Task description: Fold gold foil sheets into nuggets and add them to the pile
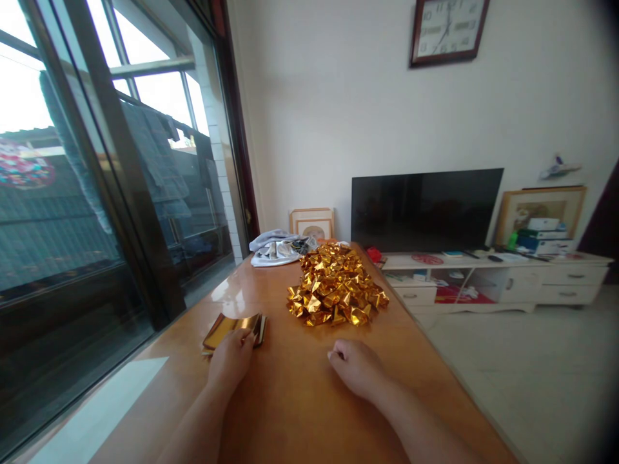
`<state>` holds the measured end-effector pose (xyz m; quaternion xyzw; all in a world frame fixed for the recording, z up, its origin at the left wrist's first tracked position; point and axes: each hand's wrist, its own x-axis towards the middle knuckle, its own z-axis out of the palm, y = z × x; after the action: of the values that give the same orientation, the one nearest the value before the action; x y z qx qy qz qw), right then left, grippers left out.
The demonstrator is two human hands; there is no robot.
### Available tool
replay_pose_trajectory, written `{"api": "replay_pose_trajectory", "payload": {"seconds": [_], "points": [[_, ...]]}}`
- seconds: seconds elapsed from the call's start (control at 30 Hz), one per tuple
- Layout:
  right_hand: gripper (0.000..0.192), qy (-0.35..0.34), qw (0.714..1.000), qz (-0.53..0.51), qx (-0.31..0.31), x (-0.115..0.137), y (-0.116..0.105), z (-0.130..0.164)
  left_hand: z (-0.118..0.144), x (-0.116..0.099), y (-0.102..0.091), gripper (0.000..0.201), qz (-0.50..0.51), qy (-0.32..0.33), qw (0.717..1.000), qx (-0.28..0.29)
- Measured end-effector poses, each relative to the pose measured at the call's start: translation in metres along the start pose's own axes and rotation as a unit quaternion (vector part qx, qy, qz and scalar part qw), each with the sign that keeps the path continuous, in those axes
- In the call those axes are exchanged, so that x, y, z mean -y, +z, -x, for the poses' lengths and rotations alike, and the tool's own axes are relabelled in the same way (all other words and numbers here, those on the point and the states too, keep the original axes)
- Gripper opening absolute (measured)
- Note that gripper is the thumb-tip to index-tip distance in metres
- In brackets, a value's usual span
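Left hand rests fingertips on the stack of gold foil sheets, fingers narrow, pinning the top sheet flat, not lifting. Right hand sits loosely curled and empty, right of the stack on the wooden table. Pile of folded gold ingots lies beyond the stack, crumpled cloth further back. Nothing stands between.

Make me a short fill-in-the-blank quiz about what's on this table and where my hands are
1. The left hand touches a flat stack of gold ____.
2. The heap of folded gold pieces lies on the wooden ____.
3. The right hand rests loosely curled, holding ____.
4. Behind the heap lies a crumpled ____ cloth.

Missing words: foil sheets; table; nothing; white
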<state>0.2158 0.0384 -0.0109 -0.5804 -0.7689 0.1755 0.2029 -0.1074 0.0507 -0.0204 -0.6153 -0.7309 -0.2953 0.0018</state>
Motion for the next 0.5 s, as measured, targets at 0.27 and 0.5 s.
{"api": "replay_pose_trajectory", "payload": {"seconds": [0.27,0.5], "points": [[0.025,-0.006,1.000,-0.005,-0.006,-0.0013,0.0000,0.0010,0.0011,-0.0013,-0.0031,0.029,-0.017,-0.029,0.999,0.003],[0.022,-0.015,1.000,-0.016,-0.005,-0.0020,-0.0010,0.0014,0.0021,-0.0032,-0.0052,0.030,-0.018,-0.057,0.998,0.001]]}}
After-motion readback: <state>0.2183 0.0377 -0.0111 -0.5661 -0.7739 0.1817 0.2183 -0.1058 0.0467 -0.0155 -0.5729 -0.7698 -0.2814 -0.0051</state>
